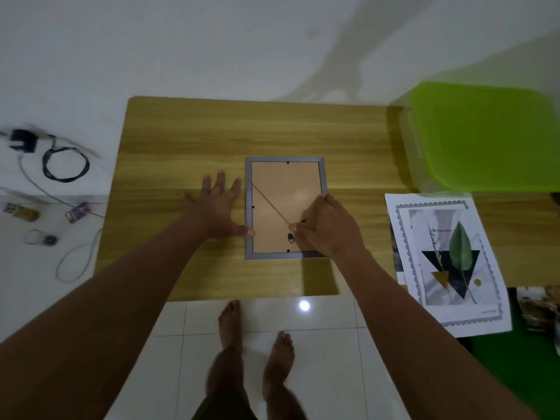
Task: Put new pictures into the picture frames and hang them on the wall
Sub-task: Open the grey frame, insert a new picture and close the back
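A grey picture frame lies face down on the wooden table, its brown backing board upward. My left hand lies flat on the table with fingers spread, its thumb pressing the frame's left edge. My right hand covers the frame's lower right part; thumb and forefinger pinch a small black tab on the backing. A printed picture with a green leaf and dark triangles lies on the table to the right, partly over the edge.
A green plastic box lid sits at the table's back right. On the white floor to the left lie a black charger with coiled cable and small items. My bare feet stand on tiles below the table's front edge.
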Motion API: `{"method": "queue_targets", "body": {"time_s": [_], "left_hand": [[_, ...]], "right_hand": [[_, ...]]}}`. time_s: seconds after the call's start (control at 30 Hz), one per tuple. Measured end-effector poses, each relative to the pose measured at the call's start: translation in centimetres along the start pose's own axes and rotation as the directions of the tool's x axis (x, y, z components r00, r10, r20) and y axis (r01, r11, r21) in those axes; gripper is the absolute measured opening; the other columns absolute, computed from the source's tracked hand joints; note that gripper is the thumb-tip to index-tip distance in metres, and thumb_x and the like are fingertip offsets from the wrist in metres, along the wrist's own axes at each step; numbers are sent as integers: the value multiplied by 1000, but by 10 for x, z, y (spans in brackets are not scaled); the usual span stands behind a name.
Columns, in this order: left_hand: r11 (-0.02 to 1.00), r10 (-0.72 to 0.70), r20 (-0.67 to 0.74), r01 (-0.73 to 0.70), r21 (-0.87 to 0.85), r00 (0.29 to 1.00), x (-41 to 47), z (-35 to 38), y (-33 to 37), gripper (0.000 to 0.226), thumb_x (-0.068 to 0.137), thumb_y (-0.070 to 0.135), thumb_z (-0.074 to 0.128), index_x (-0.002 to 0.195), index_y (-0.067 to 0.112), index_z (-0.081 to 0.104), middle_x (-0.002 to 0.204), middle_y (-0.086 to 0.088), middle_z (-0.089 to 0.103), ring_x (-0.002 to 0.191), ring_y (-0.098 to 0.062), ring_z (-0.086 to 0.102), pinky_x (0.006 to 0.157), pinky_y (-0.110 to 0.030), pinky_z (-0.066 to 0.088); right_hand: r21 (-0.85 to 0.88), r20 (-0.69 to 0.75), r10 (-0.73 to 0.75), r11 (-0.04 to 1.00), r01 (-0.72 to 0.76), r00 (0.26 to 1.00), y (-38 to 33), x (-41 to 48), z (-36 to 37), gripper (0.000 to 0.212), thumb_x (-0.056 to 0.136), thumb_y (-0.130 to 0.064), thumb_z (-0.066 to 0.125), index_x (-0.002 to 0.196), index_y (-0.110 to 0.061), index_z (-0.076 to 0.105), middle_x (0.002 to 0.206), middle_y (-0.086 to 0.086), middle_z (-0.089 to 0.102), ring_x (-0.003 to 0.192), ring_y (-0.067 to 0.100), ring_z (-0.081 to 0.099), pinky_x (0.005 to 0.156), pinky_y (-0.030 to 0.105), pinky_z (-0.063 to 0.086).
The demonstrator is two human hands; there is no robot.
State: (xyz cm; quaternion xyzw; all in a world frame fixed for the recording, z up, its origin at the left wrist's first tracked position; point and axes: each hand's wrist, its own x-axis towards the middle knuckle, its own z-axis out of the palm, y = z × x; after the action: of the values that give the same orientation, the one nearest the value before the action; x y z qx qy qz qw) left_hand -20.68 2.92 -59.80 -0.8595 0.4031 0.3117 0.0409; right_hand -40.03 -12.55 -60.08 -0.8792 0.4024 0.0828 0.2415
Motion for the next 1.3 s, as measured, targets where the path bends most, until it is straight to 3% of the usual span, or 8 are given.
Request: {"method": "queue_targets", "body": {"time_s": [0.33,0.5,0.6,0.77,0.9,1.03,1.1,1.3], "left_hand": [[989,-45,-280,2,-150,959,-15,23,22,75,84,40,70,149,26,36,155,-9,26,144,-29,19,111,-52,29],[891,-9,-333,-143,-430,943,-16,19,33,70,75,4,75,138,19,47,122,-15,49,112,-29,49,90,-30,42],[739,-134,-302,-108,-665,944,-14,14,41,66,75,-8,67,129,16,37,108,-10,55,92,-30,59,78,-42,55],[715,-181,-272,-63,-697,945,-11,8,44,57,84,-6,58,140,0,46,126,-15,60,108,-31,63,82,-28,48],[659,-203,-234,-44,-751,951,-13,8,42,59,82,-7,60,139,2,50,128,-14,59,114,-28,60,93,-35,51],[608,-231,-213,-30,-793,949,-14,8,42,57,81,-7,61,137,5,52,123,-10,59,109,-24,61,92,-39,54],[567,-245,-203,-30,-823,948,-15,9,45,53,83,-8,60,134,5,54,112,-4,61,97,-17,62,82,-29,56],[365,-253,-141,-40,-930,957,-22,5,47,43,86,-10,60,126,3,50,101,-4,64,80,-8,62,66,-22,53]], "right_hand": [[196,15,91,976,-92,996,9,7,-7,75,73,-38,84,132,-13,45,132,12,38,117,33,48,100,41,47],[334,54,81,938,-94,995,14,6,-6,51,71,-20,87,100,-18,44,113,5,42,90,17,45,72,18,39],[349,9,94,933,-92,996,16,9,0,42,71,-9,82,91,-15,46,104,7,47,81,16,44,54,12,30],[472,22,131,873,-126,991,17,13,-5,30,68,6,78,83,4,53,80,11,53,67,18,46,51,25,41],[514,18,118,850,-110,993,18,8,-8,24,73,12,71,89,4,55,74,5,50,64,14,45,48,14,40],[583,73,119,800,-139,990,17,5,-12,50,83,1,71,127,-15,55,91,6,59,80,16,54,67,18,49],[625,106,132,762,-169,986,17,2,-16,77,85,-3,72,151,-18,35,110,5,60,96,17,56,84,30,50],[743,142,170,633,-219,975,14,-5,-32,84,86,5,69,154,-22,27,136,-5,50,123,17,49,110,35,40]]}}
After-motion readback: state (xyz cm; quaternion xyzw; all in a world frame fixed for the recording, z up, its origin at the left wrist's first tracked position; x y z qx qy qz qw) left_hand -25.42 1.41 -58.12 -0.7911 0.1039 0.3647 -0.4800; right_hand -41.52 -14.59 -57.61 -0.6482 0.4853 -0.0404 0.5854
